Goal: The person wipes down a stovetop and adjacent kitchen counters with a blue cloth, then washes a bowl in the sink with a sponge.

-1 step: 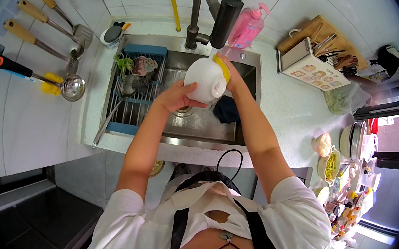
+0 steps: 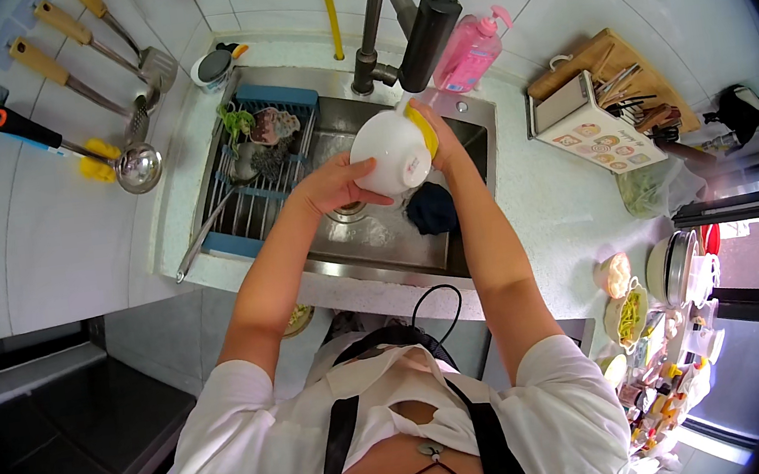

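Note:
My left hand (image 2: 335,185) grips a white bowl (image 2: 393,152) from below and holds it tilted over the steel sink (image 2: 370,238). Against the bowl's right side my right hand (image 2: 443,139) presses a yellow sponge (image 2: 421,126). A dark cloth (image 2: 433,208) lies in the sink basin just below the bowl. The dark faucet (image 2: 396,22) stands right behind the bowl.
A blue-edged drain rack (image 2: 258,171) with greens and scraps spans the sink's left part. A pink pump bottle (image 2: 472,50) stands by the faucet. Ladles and spatulas (image 2: 119,160) hang on the left wall. A utensil holder (image 2: 593,125) and stacked dishes (image 2: 672,267) fill the right counter.

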Demonstrator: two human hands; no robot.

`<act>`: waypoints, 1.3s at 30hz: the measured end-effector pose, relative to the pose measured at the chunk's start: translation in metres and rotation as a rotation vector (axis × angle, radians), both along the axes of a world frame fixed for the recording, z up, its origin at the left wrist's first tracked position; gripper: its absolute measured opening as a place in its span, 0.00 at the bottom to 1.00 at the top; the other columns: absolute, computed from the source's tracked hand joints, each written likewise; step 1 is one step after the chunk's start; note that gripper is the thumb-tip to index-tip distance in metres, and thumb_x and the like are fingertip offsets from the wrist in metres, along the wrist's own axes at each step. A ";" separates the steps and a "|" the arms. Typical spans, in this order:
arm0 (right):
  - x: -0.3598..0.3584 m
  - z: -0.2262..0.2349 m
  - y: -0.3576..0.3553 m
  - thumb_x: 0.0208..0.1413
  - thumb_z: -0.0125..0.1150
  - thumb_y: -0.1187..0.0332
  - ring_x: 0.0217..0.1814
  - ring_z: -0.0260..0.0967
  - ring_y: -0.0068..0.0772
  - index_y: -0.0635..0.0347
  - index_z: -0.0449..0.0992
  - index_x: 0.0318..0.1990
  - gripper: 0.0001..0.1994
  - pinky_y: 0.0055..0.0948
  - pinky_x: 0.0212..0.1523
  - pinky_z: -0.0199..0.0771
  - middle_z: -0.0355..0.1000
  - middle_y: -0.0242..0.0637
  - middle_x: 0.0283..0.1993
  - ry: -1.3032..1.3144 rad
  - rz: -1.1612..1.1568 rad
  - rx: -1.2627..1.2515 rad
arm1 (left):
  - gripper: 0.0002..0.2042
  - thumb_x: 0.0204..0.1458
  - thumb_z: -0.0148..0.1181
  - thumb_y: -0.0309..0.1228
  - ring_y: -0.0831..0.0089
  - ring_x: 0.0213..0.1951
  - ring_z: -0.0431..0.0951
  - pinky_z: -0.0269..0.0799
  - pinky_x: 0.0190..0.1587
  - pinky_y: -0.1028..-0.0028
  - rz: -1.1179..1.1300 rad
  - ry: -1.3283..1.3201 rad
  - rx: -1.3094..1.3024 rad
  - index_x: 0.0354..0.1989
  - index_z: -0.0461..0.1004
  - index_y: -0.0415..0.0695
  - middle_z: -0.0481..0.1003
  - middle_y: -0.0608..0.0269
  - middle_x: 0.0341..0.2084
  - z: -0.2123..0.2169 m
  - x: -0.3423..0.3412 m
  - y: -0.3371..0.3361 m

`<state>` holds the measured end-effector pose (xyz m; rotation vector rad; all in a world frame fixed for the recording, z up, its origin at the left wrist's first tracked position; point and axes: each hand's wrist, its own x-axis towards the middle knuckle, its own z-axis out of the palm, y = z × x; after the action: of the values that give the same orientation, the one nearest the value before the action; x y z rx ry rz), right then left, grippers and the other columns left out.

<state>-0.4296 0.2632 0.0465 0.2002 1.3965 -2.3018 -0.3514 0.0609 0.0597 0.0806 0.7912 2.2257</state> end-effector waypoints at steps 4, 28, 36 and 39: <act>-0.012 0.009 0.006 0.54 0.54 0.57 0.32 0.66 0.21 0.61 0.74 0.39 0.15 0.21 0.35 0.67 0.69 0.29 0.31 0.315 0.153 0.279 | 0.18 0.50 0.57 0.28 0.62 0.47 0.72 0.73 0.46 0.56 0.030 0.113 -0.108 0.50 0.66 0.37 0.71 0.56 0.44 -0.004 -0.004 -0.001; 0.052 -0.039 -0.030 0.55 0.42 0.43 0.52 0.65 0.38 0.54 0.66 0.52 0.27 0.40 0.53 0.64 0.68 0.38 0.50 -0.285 -0.229 -0.580 | 0.15 0.47 0.60 0.24 0.63 0.44 0.74 0.75 0.44 0.61 0.257 0.172 -0.314 0.45 0.70 0.37 0.72 0.56 0.42 -0.026 0.013 0.018; 0.018 -0.018 -0.001 0.56 0.46 0.48 0.37 0.71 0.34 0.57 0.72 0.40 0.21 0.33 0.42 0.71 0.72 0.37 0.36 -0.038 -0.051 -0.380 | 0.19 0.50 0.57 0.31 0.61 0.44 0.74 0.74 0.44 0.57 0.077 0.041 -0.090 0.50 0.65 0.37 0.72 0.54 0.43 0.007 0.010 0.007; 0.005 -0.008 0.008 0.56 0.49 0.52 0.34 0.70 0.30 0.59 0.72 0.39 0.18 0.28 0.38 0.71 0.71 0.36 0.34 0.026 0.016 -0.236 | 0.20 0.51 0.57 0.32 0.60 0.44 0.74 0.74 0.44 0.57 0.024 0.051 -0.123 0.51 0.64 0.37 0.72 0.54 0.43 0.012 0.005 0.004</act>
<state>-0.4245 0.2715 0.0388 0.0864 1.1212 -2.4382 -0.3464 0.0650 0.0715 0.0683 0.9593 2.1990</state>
